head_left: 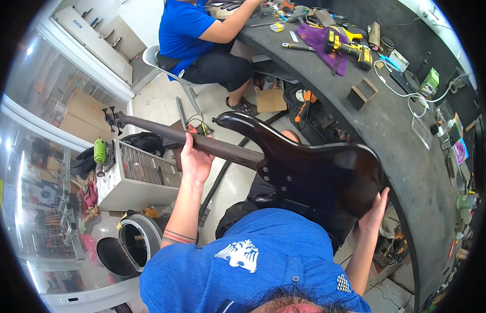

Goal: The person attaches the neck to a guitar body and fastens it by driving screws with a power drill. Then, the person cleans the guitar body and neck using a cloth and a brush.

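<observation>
A dark, glossy electric guitar or bass (326,175) lies across the lap with its back facing up. Its long neck (227,150) points to the upper left and ends in a headstock with black tuners (115,121). My left hand (196,160) is wrapped round the neck from below, about midway along it. At the lower right edge of the body, my right hand (375,211) grips the rim, its fingers partly hidden by the body. Several screws show near the neck joint.
A curved dark workbench (378,128) runs along the right, bearing a yellow drill (352,49), a purple cloth (321,44) and a small wooden frame (362,94). A seated co-worker (201,41) is at the top. At left are a drawer cabinet (110,182) and an open bin (141,229).
</observation>
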A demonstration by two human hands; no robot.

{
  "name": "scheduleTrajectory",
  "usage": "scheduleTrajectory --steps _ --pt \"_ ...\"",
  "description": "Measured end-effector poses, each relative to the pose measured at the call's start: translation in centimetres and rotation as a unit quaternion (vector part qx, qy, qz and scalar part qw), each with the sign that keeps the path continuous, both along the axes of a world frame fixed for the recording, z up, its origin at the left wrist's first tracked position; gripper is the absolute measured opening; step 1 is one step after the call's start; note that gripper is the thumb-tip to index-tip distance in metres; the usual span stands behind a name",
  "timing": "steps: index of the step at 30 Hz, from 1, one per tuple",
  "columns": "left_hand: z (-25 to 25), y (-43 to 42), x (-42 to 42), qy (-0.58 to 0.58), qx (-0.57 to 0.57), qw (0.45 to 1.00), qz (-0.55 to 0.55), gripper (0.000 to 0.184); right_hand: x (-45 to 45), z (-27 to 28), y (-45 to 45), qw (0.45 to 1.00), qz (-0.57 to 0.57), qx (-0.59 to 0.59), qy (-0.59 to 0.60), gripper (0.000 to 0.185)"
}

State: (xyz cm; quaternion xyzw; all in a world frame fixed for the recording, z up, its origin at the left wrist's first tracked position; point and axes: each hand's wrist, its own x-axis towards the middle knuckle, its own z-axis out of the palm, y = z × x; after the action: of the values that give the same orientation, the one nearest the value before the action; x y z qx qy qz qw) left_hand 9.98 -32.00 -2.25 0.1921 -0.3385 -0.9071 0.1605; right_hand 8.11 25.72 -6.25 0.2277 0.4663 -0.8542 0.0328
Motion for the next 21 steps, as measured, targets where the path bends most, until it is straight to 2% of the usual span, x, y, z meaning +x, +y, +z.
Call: scheduleTrajectory --steps 2,3,4,5,6,7,8,10,13,14,18,21 --pt "0.0 0.1 -0.6 0.054 0.018 0.997 -0.046 0.041 2.5 3.7 -0.5 0.994 -0.101 -0.043 -0.009 0.074" --pt "1.0 1.5 -1.6 0.056 0.052 0.997 -0.005 0.037 3.9 4.5 0.2 0.989 -0.134 -0.061 0.008 0.072" --pt "2.0 2.7 -1.9 0.094 0.097 0.991 -0.021 0.034 5.6 4.5 1.3 0.982 -0.170 -0.078 0.025 0.070" --pt "2.1 3.5 -2.5 0.161 0.081 0.979 -0.098 0.037 7.2 3.7 3.4 0.991 -0.066 -0.070 0.094 0.064" --pt "2.0 4.4 -3.1 0.225 0.069 0.956 -0.177 0.040 8.9 2.1 6.2 0.989 -0.058 -0.100 0.089 0.068" --pt "2.3 5.8 -3.8 0.230 0.059 0.954 -0.183 0.042 10.7 1.2 8.3 0.990 -0.054 -0.090 0.096 0.069" --pt "1.2 6.3 -5.0 0.279 0.065 0.928 -0.238 0.042 13.4 0.6 10.5 0.991 -0.057 -0.077 0.097 0.070" --pt "1.0 9.3 -6.3 0.319 0.090 0.886 -0.323 0.040 18.4 2.1 12.4 0.993 -0.075 -0.047 0.077 0.068" --pt "-0.9 14.7 -7.1 0.284 0.157 0.862 -0.389 0.040 25.1 2.9 12.4 0.973 -0.203 -0.073 0.082 0.061" --pt "-1.4 16.5 -7.3 0.272 0.165 0.852 -0.416 0.039 27.3 2.9 12.7 0.970 -0.202 -0.083 0.108 0.059" --pt "-3.8 21.8 -7.8 0.239 0.186 0.812 -0.499 0.040 34.9 2.0 12.3 0.952 -0.301 -0.020 0.059 0.054" --pt "-3.8 22.8 -9.0 0.245 0.174 0.797 -0.524 0.039 35.0 2.3 9.3 0.942 -0.335 0.030 -0.012 0.052"
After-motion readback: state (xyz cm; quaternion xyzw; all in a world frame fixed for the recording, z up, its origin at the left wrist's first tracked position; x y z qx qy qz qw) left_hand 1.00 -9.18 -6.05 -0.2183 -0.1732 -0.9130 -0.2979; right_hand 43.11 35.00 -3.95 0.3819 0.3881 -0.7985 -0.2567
